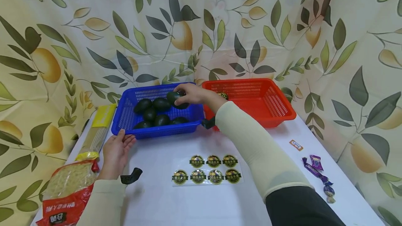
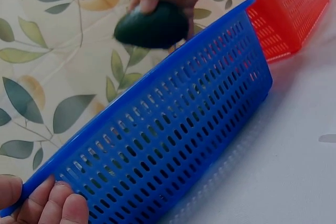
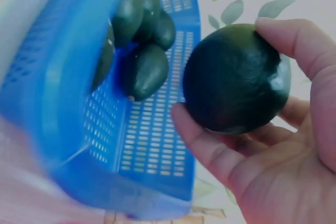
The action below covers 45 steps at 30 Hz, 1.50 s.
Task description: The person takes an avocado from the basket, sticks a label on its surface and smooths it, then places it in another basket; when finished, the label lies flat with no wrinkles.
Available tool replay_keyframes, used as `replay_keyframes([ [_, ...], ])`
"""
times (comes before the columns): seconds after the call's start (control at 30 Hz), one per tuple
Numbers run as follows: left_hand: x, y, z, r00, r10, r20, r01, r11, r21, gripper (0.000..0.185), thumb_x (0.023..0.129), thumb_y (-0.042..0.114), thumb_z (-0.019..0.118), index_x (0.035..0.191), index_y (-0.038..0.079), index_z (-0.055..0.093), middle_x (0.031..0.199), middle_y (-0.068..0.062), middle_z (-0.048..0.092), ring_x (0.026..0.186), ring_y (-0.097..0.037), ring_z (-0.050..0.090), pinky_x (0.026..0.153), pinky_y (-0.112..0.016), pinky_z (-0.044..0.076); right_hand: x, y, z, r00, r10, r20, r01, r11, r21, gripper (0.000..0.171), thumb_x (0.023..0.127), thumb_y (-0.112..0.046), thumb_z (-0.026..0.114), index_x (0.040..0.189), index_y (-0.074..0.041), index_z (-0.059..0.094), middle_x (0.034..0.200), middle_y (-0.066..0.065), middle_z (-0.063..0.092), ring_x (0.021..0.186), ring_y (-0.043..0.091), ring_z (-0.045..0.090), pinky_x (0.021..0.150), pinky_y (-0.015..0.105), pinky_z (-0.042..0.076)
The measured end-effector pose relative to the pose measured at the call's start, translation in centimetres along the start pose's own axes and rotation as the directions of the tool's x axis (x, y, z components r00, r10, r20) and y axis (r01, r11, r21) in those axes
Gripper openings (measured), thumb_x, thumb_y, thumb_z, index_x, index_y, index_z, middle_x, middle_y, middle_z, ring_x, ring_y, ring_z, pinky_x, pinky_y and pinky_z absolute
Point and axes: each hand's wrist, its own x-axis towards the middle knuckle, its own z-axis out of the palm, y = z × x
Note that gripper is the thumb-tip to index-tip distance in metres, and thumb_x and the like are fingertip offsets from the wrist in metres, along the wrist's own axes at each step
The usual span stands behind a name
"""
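Observation:
A blue basket [image 1: 126,121] at the table's back holds several dark green avocados [image 1: 157,109]. My right hand [image 1: 191,93] reaches over its right end and grips one avocado [image 1: 176,99] just above the others; the right wrist view shows that avocado [image 3: 236,80] wrapped by my fingers [image 3: 294,45] over the blue basket [image 3: 152,150]. In the left wrist view the held avocado [image 2: 152,24] hangs above the basket rim [image 2: 173,61]. My left hand [image 1: 117,149] rests with straight fingers against the basket's front left corner; its fingertips [image 2: 58,203] touch the wall.
A red basket [image 1: 270,104] stands right of the blue one. A sticker sheet [image 1: 207,172] lies at table centre. Noodle packs [image 1: 67,187] and a yellow-capped pack [image 1: 98,128] lie at left. Candies [image 1: 318,172] and a small label [image 1: 296,145] lie at right.

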Motion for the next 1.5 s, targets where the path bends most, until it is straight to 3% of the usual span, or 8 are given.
replay_keyframes([
  [0.13,0.2,0.3,-0.5,1.000,-0.001,0.003,0.001,1.000,-0.012,0.022,0.108,0.036,0.052,0.121,0.018,0.049,0.110,0.001,0.066,0.112,-0.014,0.067,0.094,-0.025,0.059,-2.0,-0.1,0.1,0.999,-0.029,-0.045,0.027,0.998,-0.058,0.059,0.093,-0.038,0.073,0.145,-0.019,0.053,0.137,0.010,0.060,0.120,0.026,0.057,0.099,0.039,0.056],
  [0.23,0.4,0.5,-0.8,1.000,-0.005,0.002,0.005,1.000,-0.016,0.024,0.107,0.036,0.053,0.123,0.018,0.050,0.110,0.000,0.067,0.109,-0.013,0.068,0.093,-0.025,0.059,-3.7,0.0,0.4,0.998,-0.024,-0.059,0.022,0.999,-0.037,0.058,0.092,-0.038,0.075,0.145,-0.023,0.054,0.138,0.010,0.059,0.122,0.028,0.057,0.099,0.043,0.057],
  [0.43,0.3,0.9,-1.1,1.000,-0.001,0.001,0.001,1.000,-0.028,0.024,0.107,0.036,0.053,0.123,0.017,0.050,0.109,0.001,0.067,0.107,-0.013,0.069,0.094,-0.025,0.059,-7.1,0.2,1.6,0.995,-0.010,-0.103,0.012,1.000,0.019,0.056,0.089,-0.035,0.079,0.138,-0.019,0.058,0.132,0.006,0.062,0.121,0.026,0.057,0.098,0.042,0.057],
  [0.87,0.3,0.7,-0.9,1.000,-0.009,-0.005,0.009,1.000,-0.029,0.026,0.106,0.037,0.055,0.125,0.020,0.050,0.116,0.000,0.065,0.121,-0.016,0.064,0.096,-0.025,0.058,-12.5,2.2,6.8,0.994,-0.034,-0.103,0.040,0.997,0.059,0.057,0.088,-0.036,0.081,0.139,-0.024,0.061,0.132,0.004,0.063,0.120,0.027,0.057,0.093,0.039,0.057],
  [1.2,0.1,0.1,-0.4,1.000,-0.002,-0.006,0.002,1.000,-0.020,0.024,0.107,0.036,0.054,0.123,0.019,0.051,0.115,0.000,0.065,0.122,-0.016,0.064,0.098,-0.026,0.057,-12.4,5.7,10.7,0.990,0.070,-0.119,-0.065,0.997,0.046,0.063,0.084,-0.037,0.087,0.138,-0.018,0.061,0.138,0.005,0.063,0.121,0.026,0.059,0.106,0.046,0.052],
  [1.5,0.0,-0.1,-0.1,1.000,-0.004,0.008,0.004,1.000,-0.015,0.024,0.107,0.036,0.054,0.124,0.019,0.051,0.116,0.000,0.065,0.115,-0.014,0.066,0.095,-0.025,0.058,-11.1,6.9,12.5,0.950,0.207,-0.235,-0.185,0.976,0.114,0.067,0.082,-0.031,0.088,0.137,-0.007,0.059,0.128,0.010,0.068,0.117,0.026,0.062,0.109,0.045,0.049],
])
